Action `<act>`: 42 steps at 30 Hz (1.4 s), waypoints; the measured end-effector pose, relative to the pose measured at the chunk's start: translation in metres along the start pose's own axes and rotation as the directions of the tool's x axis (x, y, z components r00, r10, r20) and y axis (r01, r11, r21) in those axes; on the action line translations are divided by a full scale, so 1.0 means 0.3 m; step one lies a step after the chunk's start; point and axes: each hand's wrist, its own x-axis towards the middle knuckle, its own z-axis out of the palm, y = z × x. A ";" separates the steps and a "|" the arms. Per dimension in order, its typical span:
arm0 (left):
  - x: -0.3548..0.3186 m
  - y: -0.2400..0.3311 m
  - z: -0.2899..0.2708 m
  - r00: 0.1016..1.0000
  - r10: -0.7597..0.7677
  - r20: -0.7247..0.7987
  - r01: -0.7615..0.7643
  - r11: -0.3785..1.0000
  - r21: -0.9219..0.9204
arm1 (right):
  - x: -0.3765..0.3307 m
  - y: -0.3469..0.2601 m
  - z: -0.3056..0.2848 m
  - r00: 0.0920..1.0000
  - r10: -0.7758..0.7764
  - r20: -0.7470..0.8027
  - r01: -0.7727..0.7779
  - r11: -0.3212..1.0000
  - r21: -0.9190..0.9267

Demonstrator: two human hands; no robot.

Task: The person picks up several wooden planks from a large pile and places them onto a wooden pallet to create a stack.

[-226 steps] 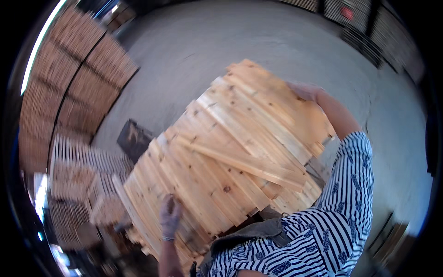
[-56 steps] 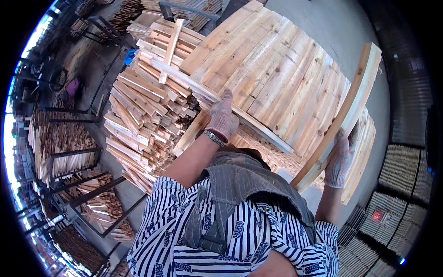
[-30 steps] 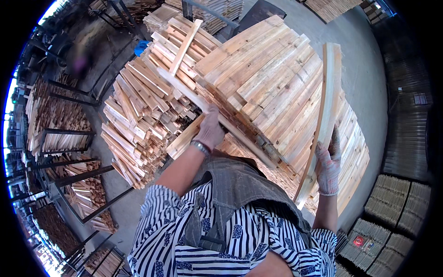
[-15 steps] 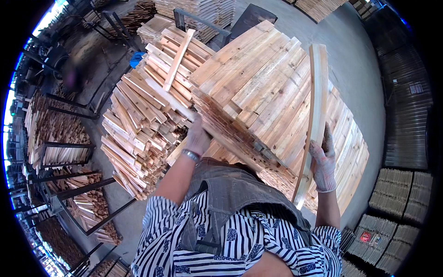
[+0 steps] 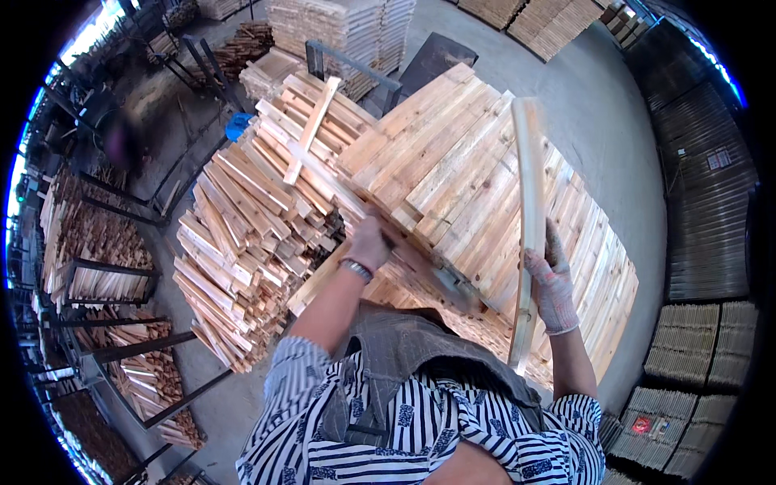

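Currently the right hand, in a knitted work glove, is clamped around a long pale plank and holds it nearly upright, its lower end near the person's right elbow and its upper end rising well beyond the hand. The left hand, with a watch at the wrist, rests on the near edge of the flat stack of boards directly ahead; whether its fingers are closed on a board cannot be told, as motion blur covers them. Risk, as a judgement: the plank is gripped low on its length by one hand only, so its top-heavy upper part could swing or slip and strike the stack. To the left of the left hand lies a loose heap of short slats with one slat lying askew on top; a knock could dislodge pieces. Containers: dark metal racks far to the left of both hands hold more cut timber. Beyond the right hand, stacked flat bundles line the concrete floor.
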 end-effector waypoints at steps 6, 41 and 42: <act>-0.052 -0.004 0.074 0.999 0.018 -0.038 -0.024 0.982 -0.188 | 0.058 -0.011 0.018 0.987 0.089 0.134 -0.082 0.995 -0.054; 0.673 0.532 0.218 0.910 -0.220 0.350 -0.399 -0.242 0.885 | 0.223 -0.170 0.216 0.993 0.097 -0.066 -0.113 0.942 -0.317; 0.667 0.508 0.208 0.931 -0.068 0.360 -0.363 -0.301 0.882 | 0.249 -0.171 0.223 0.995 0.061 -0.073 -0.083 0.934 -0.347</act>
